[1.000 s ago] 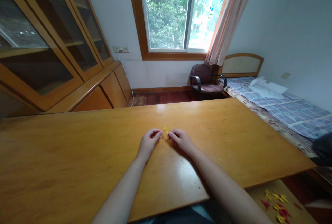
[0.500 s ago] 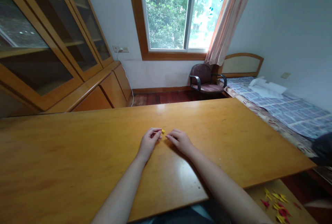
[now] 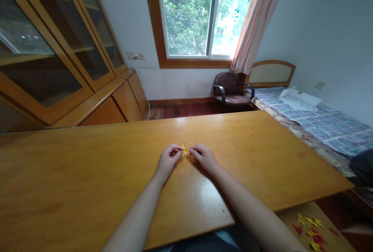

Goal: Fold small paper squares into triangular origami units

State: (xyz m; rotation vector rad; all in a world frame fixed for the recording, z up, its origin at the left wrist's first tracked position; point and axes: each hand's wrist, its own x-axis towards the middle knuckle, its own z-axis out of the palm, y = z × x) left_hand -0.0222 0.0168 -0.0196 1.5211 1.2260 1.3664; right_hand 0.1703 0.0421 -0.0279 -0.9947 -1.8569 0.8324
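Note:
A tiny folded yellow paper piece (image 3: 184,150) sits between my two hands over the middle of a long wooden table (image 3: 87,174). My left hand (image 3: 168,161) pinches its left side with curled fingers. My right hand (image 3: 204,158) pinches its right side, fingers also curled. Both wrists rest on the tabletop.
Several small yellow and red folded paper pieces (image 3: 310,230) lie on a lower surface at the bottom right. A glass-door wooden cabinet (image 3: 58,49) stands left, a dark chair (image 3: 230,88) under the window, and a bed (image 3: 320,123) at the right.
The yellow piece has stayed between my fingertips while both hands shifted slightly; the right hand, alone on it a second ago, is now joined by the left.

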